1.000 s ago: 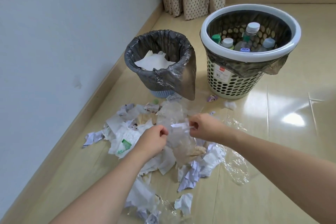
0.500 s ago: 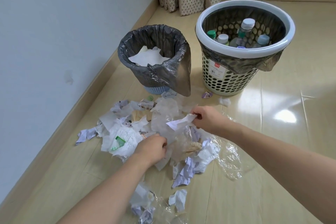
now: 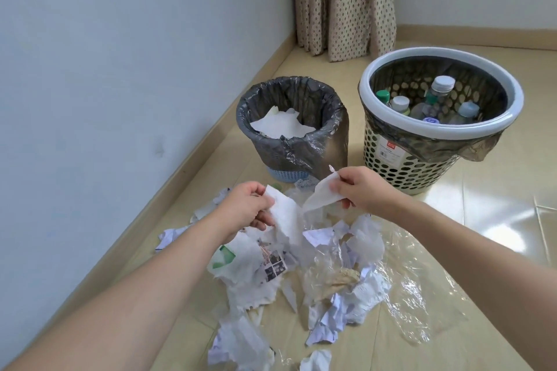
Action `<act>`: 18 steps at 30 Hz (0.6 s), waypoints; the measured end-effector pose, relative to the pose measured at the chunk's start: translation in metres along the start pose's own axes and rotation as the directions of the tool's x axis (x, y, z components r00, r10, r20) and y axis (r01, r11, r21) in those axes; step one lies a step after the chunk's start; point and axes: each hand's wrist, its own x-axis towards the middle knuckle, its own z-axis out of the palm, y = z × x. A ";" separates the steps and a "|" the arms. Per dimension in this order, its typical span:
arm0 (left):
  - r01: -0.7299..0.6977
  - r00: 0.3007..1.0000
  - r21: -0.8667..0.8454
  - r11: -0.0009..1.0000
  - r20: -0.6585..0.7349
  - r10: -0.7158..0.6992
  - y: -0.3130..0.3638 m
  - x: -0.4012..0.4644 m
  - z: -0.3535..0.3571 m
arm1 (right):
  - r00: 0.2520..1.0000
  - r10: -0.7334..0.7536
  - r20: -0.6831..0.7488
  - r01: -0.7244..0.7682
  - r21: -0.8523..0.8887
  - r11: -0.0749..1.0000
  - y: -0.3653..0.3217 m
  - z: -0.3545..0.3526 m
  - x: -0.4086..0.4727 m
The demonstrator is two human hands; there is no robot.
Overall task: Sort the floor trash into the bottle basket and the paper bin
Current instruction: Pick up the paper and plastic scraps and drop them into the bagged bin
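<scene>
Closest to the camera, torn white paper scraps [image 3: 241, 337] lay on the shiny tan floor [image 3: 470, 349]. A little farther, more scraps made a messy pile [image 3: 340, 256], with a printed scrap showing small photos [image 3: 275, 269], a brown crumpled wad [image 3: 342, 280] and a sheet of clear plastic wrap [image 3: 422, 295] at the right side.

Above the pile, the left hand [image 3: 245, 210] pinched a white tissue piece [image 3: 287, 221] between thumb and fingers. The right hand [image 3: 360, 188] pinched a second white paper piece [image 3: 322, 194] the same way. The two pieces hung just beside each other, lifted off the pile.

Past the hands stood the paper bin [image 3: 304, 156], lined with a grey bag, with white paper inside. Just to its right stood the bottle basket [image 3: 401, 169], cream with round holes and a white rim. Capped plastic bottles [image 3: 437, 99] stood inside it.

Farthest away, a dotted beige curtain [image 3: 343, 0] hung in the corner by the pale wall [image 3: 120, 54].
</scene>
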 end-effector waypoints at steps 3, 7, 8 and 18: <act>-0.007 1.000 -0.157 0.988 -0.014 0.005 0.020 0.003 -0.009 | 0.996 -0.057 -0.071 0.062 0.077 0.995 -0.025 -0.022 0.006; -0.169 0.979 -0.240 0.956 -0.149 0.136 0.057 0.012 -0.025 | 0.951 -0.163 -0.262 0.182 0.046 0.982 -0.056 -0.054 0.034; -0.234 0.962 -0.230 0.945 -0.193 0.191 0.070 0.018 -0.031 | 0.929 -0.186 -0.318 0.201 0.014 0.979 -0.065 -0.063 0.046; -0.346 0.655 0.497 0.796 -0.479 0.584 0.144 0.118 -0.037 | 0.966 -0.182 -0.184 0.027 -0.628 0.778 -0.103 -0.062 0.147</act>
